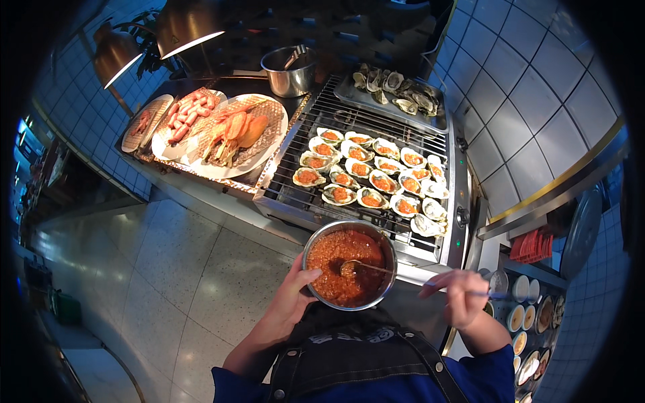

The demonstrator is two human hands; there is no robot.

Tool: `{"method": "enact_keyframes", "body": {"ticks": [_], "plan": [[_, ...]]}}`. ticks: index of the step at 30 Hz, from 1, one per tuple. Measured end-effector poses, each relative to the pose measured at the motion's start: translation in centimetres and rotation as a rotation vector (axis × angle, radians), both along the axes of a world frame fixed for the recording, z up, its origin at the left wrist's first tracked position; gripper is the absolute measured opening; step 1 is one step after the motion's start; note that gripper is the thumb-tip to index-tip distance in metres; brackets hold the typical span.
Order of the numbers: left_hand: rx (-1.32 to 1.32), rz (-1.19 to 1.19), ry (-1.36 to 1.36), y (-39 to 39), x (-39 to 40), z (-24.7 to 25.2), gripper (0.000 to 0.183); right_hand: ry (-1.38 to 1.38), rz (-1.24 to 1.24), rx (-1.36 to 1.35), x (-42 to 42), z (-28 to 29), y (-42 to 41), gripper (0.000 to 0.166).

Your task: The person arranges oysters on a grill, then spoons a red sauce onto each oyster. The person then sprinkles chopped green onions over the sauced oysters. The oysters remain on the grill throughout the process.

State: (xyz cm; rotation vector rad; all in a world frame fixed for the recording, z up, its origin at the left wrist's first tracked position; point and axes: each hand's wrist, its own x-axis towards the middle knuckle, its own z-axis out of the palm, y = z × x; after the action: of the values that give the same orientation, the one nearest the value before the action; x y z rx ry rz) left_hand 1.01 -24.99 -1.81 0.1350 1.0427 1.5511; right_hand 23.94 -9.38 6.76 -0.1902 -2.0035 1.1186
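My left hand [295, 289] holds a round steel pot [390, 252] of chunky red sauce [332, 257] by its left side, close to my apron. A spoon [351, 268] dips into the sauce, its thin handle running right to my right hand [461, 294], which is closed on it and somewhat blurred. Beyond the pot, opened oysters [383, 181] lie in rows on a wire grill [297, 146]. Most bear red sauce; several at the right front, such as one oyster [428, 225], show none.
A metal tray of oysters [398, 93] stands at the grill's back. Left of the grill are a plate of sausages and skewered food [274, 146], a steel pot with tongs [289, 80] and heat lamps [186, 27]. Control knobs [462, 216] line the grill's right side; small bowls [515, 317] stand lower right.
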Motion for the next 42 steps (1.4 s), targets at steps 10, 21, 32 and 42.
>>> {"method": "enact_keyframes", "body": {"ticks": [10, 21, 32, 42], "plan": [[-0.009, -0.005, 0.006, -0.3, 0.0, -0.1, 0.059, -0.146, 0.234, 0.263, -0.7, 1.2, -0.8, 0.004], [-0.029, -0.026, 0.010, -0.4, 0.5, 0.5, 0.059, -0.177, 0.002, -0.650, -1.6, 1.2, -0.1, 0.024], [-0.009, -0.022, -0.020, -0.3, 0.9, -0.2, 0.062, -0.075, -0.194, -0.886, -1.7, -0.1, 2.6, 0.022], [0.036, 0.007, -0.065, -0.1, 0.9, -0.4, 0.063, 0.264, -0.506, -0.456, 1.8, 0.7, 8.6, 0.022]]}}
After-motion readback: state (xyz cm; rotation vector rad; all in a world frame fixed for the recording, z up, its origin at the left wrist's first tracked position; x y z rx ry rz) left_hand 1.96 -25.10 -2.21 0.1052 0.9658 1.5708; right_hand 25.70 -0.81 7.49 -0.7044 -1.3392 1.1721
